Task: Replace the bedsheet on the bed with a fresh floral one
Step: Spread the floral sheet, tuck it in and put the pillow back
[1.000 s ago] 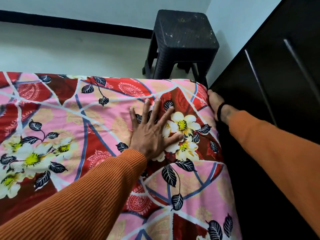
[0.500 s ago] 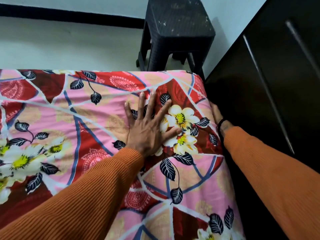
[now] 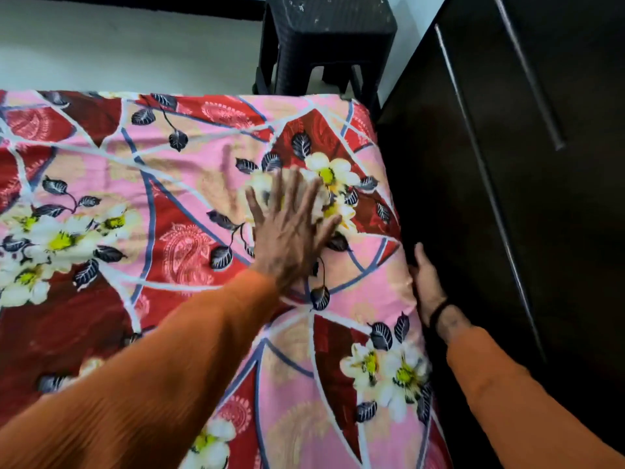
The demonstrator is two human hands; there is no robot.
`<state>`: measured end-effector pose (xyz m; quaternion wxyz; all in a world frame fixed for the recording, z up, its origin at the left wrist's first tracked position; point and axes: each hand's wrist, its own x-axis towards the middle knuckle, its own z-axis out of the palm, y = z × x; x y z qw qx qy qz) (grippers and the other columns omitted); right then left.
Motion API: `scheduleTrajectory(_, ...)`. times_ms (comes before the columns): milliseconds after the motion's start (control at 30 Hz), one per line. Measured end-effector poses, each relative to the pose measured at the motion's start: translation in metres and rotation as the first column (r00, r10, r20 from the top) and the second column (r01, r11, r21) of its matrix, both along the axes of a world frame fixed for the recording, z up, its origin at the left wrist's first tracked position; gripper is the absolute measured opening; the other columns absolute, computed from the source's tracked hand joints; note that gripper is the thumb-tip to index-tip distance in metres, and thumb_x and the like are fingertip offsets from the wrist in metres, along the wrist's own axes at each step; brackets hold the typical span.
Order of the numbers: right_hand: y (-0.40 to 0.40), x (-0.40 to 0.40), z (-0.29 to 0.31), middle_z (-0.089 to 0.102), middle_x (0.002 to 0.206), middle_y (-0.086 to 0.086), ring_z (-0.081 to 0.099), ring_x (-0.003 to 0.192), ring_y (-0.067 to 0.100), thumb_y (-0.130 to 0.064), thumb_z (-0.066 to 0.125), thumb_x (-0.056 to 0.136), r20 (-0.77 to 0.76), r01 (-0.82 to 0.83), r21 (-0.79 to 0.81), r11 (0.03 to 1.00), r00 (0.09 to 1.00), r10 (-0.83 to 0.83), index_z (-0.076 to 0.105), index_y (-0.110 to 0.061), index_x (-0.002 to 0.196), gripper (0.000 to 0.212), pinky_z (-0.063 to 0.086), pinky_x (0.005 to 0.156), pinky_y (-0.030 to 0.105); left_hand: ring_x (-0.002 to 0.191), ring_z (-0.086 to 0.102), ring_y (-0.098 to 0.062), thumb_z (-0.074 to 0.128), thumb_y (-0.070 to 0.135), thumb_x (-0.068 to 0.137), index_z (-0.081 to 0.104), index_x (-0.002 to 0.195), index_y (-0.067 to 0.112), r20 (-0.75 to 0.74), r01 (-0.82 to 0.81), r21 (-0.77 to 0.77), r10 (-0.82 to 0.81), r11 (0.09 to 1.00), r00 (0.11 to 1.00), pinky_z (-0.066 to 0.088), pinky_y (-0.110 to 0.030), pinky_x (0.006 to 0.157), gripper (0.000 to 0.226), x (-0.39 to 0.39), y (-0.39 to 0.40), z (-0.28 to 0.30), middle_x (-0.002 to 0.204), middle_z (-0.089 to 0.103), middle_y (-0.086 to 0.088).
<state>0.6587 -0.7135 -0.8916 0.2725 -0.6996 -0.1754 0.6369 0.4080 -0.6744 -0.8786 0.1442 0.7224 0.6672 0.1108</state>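
A pink and red floral bedsheet with white flowers and dark leaves covers the bed from the left edge to the right side. My left hand lies flat on it with fingers spread, near a white flower, blurred by motion. My right hand is at the bed's right edge, in the dark gap beside the wardrobe, its fingers pressed against the sheet's side. Only the thumb and the back of that hand show; whether the fingers hold cloth is hidden.
A black plastic stool stands on the pale floor just beyond the bed's far right corner. A dark wardrobe with long metal handles runs close along the bed's right side, leaving a narrow gap.
My right hand has slid back along the bed's right edge, away from the far corner. My left hand stays flat on the sheet, and the head has leaned further over the bed.
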Motion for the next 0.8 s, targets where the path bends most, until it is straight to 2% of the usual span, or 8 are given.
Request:
scheduleTrajectory(100, -0.028, 0.005, 0.005, 0.071, 0.124, 0.019, 0.071, 0.108, 0.032, -0.071, 0.039, 0.095, -0.155, 0.033, -0.029, 0.999, 0.987, -0.037, 0.074, -0.014, 0.123, 0.072, 0.056, 0.095, 0.039, 0.158, 0.000, -0.028, 0.025, 0.069, 0.101, 0.026, 0.161, 0.031, -0.067, 0.105, 0.031, -0.103, 0.994, 0.992, 0.000, -0.068, 0.119, 0.071, 0.028, -0.086, 0.001, 0.171, 0.008, -0.006)
scheduleTrajectory(233, -0.042, 0.004, 0.005, 0.075, 0.114, 0.015, 0.074, 0.096, 0.028, -0.069, 0.034, 0.098, -0.150, 0.030, -0.025, 0.999, 0.988, -0.034, 0.082, -0.018, 0.101, 0.070, 0.053, 0.086, 0.037, 0.158, -0.005, -0.031, 0.026, 0.069, 0.100, 0.021, 0.161, 0.034, -0.091, 0.171, -0.017, -0.171, 0.985, 0.981, 0.002, -0.067, 0.120, 0.071, 0.037, -0.118, -0.008, 0.171, 0.000, -0.006)
scheduleTrajectory(367, -0.047, 0.000, 0.011, 0.078, 0.108, -0.001, 0.063, 0.106, 0.019, -0.058, 0.035, 0.104, 0.037, 0.022, 0.012, 1.000, 0.999, -0.022, 0.067, -0.024, 0.106, 0.047, 0.050, 0.085, 0.031, 0.158, -0.007, -0.029, 0.027, 0.072, 0.098, 0.016, 0.162, 0.036, -0.093, 0.221, -0.093, -0.229, 0.971, 0.969, 0.005, -0.066, 0.120, 0.075, 0.022, -0.112, -0.002, 0.172, -0.001, -0.005)
scheduleTrajectory(433, -0.049, -0.010, 0.029, 0.074, 0.110, 0.009, 0.064, 0.098, 0.021, -0.066, 0.032, 0.102, 0.126, -0.031, -0.043, 0.999, 0.991, 0.036, 0.065, -0.024, 0.116, 0.056, 0.050, 0.085, 0.032, 0.158, -0.009, -0.027, 0.027, 0.071, 0.099, 0.014, 0.162, 0.036, -0.098, 0.135, -0.103, -0.145, 0.985, 0.985, 0.001, -0.066, 0.121, 0.074, 0.001, -0.124, 0.005, 0.172, -0.004, -0.003)
scheduleTrajectory(500, -0.056, -0.020, 0.048, 0.065, 0.121, 0.002, 0.059, 0.107, 0.022, -0.068, 0.023, 0.102, 0.302, -0.079, -0.043, 0.996, 0.949, 0.088, 0.057, -0.028, 0.129, 0.059, 0.047, 0.094, 0.035, 0.157, -0.012, -0.026, 0.026, 0.068, 0.101, 0.010, 0.163, 0.036, -0.103, -0.015, -0.109, 0.003, 0.994, 0.995, -0.005, -0.064, 0.122, 0.072, -0.029, -0.146, 0.010, 0.171, -0.008, -0.001)
scheduleTrajectory(567, -0.071, -0.031, 0.059, 0.045, 0.154, 0.009, 0.044, 0.138, 0.032, -0.078, 0.026, 0.094, 0.580, -0.260, 0.008, 0.966, 0.788, 0.207, 0.041, -0.023, 0.152, 0.082, 0.035, 0.112, 0.047, 0.157, -0.014, -0.025, 0.027, 0.065, 0.102, 0.006, 0.163, 0.036, -0.104, -0.142, -0.118, 0.130, 0.983, 0.986, -0.008, -0.065, 0.121, 0.071, -0.065, -0.177, 0.014, 0.171, -0.012, 0.001)
scheduleTrajectory(633, -0.093, -0.046, 0.063, 0.036, 0.158, 0.013, 0.036, 0.144, 0.033, -0.070, 0.040, 0.088, 0.772, -0.498, 0.094, 0.862, 0.583, 0.253, 0.034, -0.017, 0.155, 0.086, 0.032, 0.115, 0.049, 0.157, -0.013, -0.025, 0.027, 0.062, 0.103, 0.004, 0.163, 0.034, -0.114, -0.243, -0.141, 0.228, 0.960, 0.967, -0.002, -0.069, 0.120, 0.070, -0.098, -0.213, 0.016, 0.171, -0.012, 0.002)
scheduleTrajectory(800, -0.163, -0.121, 0.067, 0.035, 0.159, 0.018, 0.030, 0.148, 0.034, -0.039, 0.060, 0.094, 0.921, -0.882, 0.121, 0.456, 0.271, 0.279, 0.037, -0.011, 0.154, 0.071, 0.027, 0.122, 0.050, 0.157, -0.016, -0.022, 0.025, 0.070, 0.100, -0.001, 0.162, 0.038, -0.142, -0.435, -0.281, 0.411, 0.855, 0.900, 0.003, -0.071, 0.118, 0.075, -0.181, -0.324, 0.022, 0.170, -0.017, 0.008)
